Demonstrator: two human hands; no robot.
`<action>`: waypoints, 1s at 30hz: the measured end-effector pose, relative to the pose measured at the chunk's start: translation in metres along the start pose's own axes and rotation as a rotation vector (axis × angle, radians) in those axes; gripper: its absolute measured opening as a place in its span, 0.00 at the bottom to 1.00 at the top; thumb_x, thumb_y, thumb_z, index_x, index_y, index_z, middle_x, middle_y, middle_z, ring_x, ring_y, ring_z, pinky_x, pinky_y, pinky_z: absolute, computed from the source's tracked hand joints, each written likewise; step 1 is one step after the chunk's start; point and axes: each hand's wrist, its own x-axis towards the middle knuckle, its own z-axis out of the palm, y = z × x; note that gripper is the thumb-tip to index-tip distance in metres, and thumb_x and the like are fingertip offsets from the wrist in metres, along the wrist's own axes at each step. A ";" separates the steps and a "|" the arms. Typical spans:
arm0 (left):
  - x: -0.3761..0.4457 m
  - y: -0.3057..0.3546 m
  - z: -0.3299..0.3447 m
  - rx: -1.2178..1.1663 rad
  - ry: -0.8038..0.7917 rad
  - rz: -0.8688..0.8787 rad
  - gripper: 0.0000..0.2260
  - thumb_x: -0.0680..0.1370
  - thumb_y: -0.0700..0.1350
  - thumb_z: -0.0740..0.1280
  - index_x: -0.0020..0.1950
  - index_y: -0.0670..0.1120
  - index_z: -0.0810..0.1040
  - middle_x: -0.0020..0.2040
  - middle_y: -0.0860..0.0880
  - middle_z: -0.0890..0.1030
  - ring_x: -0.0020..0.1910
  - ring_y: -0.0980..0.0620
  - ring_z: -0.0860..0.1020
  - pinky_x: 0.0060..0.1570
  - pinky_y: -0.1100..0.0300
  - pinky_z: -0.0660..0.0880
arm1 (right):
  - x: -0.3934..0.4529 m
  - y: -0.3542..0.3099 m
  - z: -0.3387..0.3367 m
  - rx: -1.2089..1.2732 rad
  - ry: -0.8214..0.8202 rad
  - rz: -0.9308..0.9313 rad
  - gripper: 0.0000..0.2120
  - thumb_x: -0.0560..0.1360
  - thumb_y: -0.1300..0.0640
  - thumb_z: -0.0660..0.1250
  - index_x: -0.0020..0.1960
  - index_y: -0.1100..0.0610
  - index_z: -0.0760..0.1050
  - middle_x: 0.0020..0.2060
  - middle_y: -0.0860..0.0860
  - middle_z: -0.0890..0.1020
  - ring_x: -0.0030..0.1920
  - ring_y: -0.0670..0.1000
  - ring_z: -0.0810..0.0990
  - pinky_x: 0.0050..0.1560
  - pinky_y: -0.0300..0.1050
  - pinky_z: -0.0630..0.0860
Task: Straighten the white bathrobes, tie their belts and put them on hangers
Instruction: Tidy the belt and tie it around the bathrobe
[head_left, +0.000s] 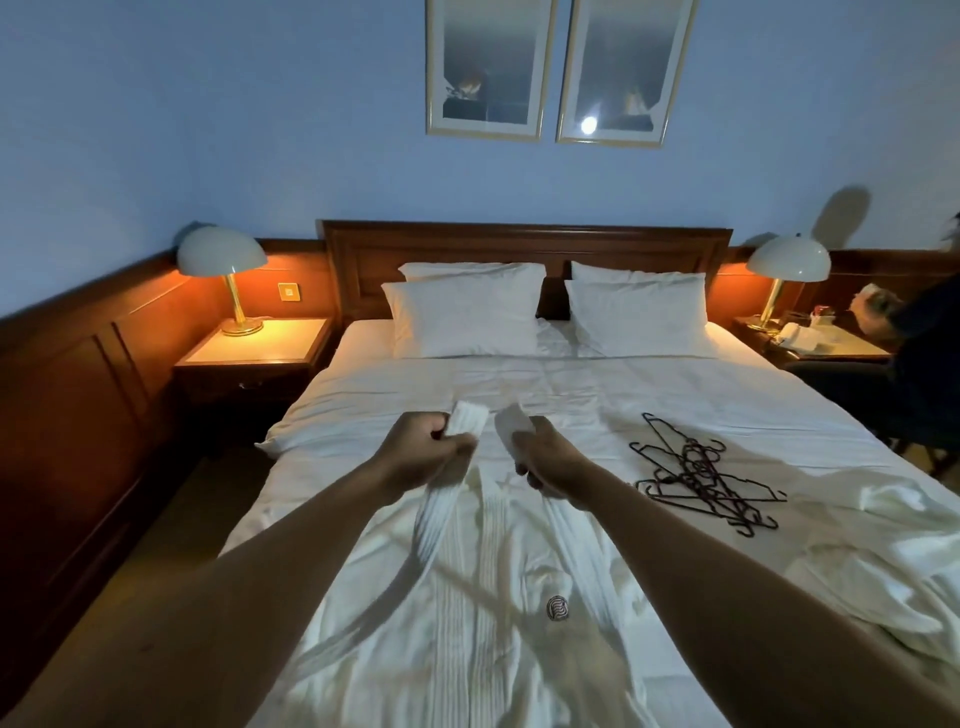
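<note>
Head view: left hand and right hand each gripping belt ends, hangers beside bathrobe.

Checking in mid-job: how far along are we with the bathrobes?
Early. Done: one robe lies fairly flat on the bed, front up. In hand: the left hand and right hand each hold an end of its belt, not yet knotted. Left: tying it, hanging it, then the crumpled robe at right. The hangers sit piled, unused.
</note>
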 end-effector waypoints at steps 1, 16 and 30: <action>0.000 0.002 0.001 -0.002 0.002 0.007 0.07 0.77 0.47 0.73 0.52 0.45 0.85 0.47 0.46 0.85 0.47 0.48 0.84 0.44 0.56 0.81 | 0.000 0.000 0.003 -0.029 0.000 -0.003 0.08 0.82 0.57 0.53 0.58 0.60 0.65 0.39 0.57 0.71 0.31 0.50 0.68 0.30 0.42 0.63; 0.007 0.014 0.025 -0.007 0.129 0.108 0.05 0.76 0.42 0.73 0.50 0.51 0.81 0.46 0.57 0.83 0.49 0.59 0.81 0.48 0.63 0.78 | -0.003 0.017 0.020 0.235 -0.118 -0.150 0.03 0.76 0.64 0.70 0.45 0.62 0.82 0.34 0.51 0.79 0.35 0.48 0.74 0.36 0.38 0.73; -0.028 -0.045 0.045 0.147 -0.140 -0.002 0.04 0.77 0.41 0.65 0.48 0.46 0.80 0.43 0.47 0.84 0.45 0.48 0.81 0.48 0.51 0.76 | -0.009 0.025 0.015 0.152 -0.155 -0.003 0.14 0.75 0.71 0.58 0.48 0.61 0.81 0.36 0.52 0.79 0.38 0.48 0.77 0.36 0.42 0.70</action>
